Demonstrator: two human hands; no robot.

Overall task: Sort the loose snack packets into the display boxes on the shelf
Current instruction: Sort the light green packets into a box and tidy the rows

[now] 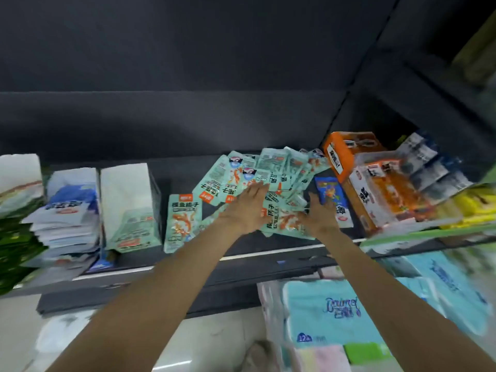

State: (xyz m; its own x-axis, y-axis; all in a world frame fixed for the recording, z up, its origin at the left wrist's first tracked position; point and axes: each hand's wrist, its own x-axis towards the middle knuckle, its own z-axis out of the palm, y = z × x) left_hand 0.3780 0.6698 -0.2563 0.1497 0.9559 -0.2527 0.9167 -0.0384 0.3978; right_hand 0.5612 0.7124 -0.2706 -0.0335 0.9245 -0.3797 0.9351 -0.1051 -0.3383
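A heap of loose mint-green snack packets (271, 173) lies spread on the dark shelf (182, 170). My left hand (248, 208) rests flat on the heap with straight fingers. My right hand (319, 213) reaches into the heap's right side, fingers extended along the packets; whether it holds any is unclear. One green packet (182, 221) lies apart to the left. A white display box (128, 194) with green packets inside stands further left. A blue packet (332, 200) lies right of my right hand.
Orange display boxes (375, 189) crowd the shelf's right end. Stacked blue-and-white packets (67, 210) and a further white box (18, 178) sit at the left. Tissue packs (330, 312) stand below at the lower right. The shelf's front edge (268, 255) runs under my forearms.
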